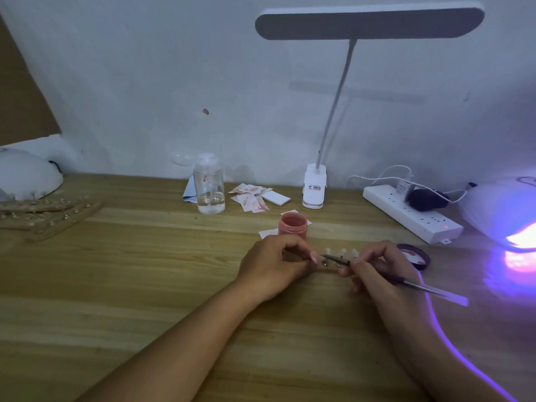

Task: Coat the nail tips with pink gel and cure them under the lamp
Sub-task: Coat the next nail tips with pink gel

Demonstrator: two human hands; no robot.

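A small wooden holder [329,267] with several clear nail tips [342,252] on metal pegs lies on the table in front of me. My left hand [272,265] pinches its left end, where one tip looks pink. My right hand [377,268] grips a thin brush [417,287] like a pen, its tip resting over the holder near the pink tip. An open jar of pink gel [293,224] stands just behind my left hand. Its lid [413,256] lies face up to the right. The curing lamp [504,210] glows purple at the far right.
A white power strip [412,214] with a plug and cables lies back right. A clip-on desk lamp [314,187] stands behind the jar. A clear pump bottle [210,187] and stained wipes [252,198] sit mid-back. More wooden holders [49,213] and a second white lamp [26,175] lie far left.
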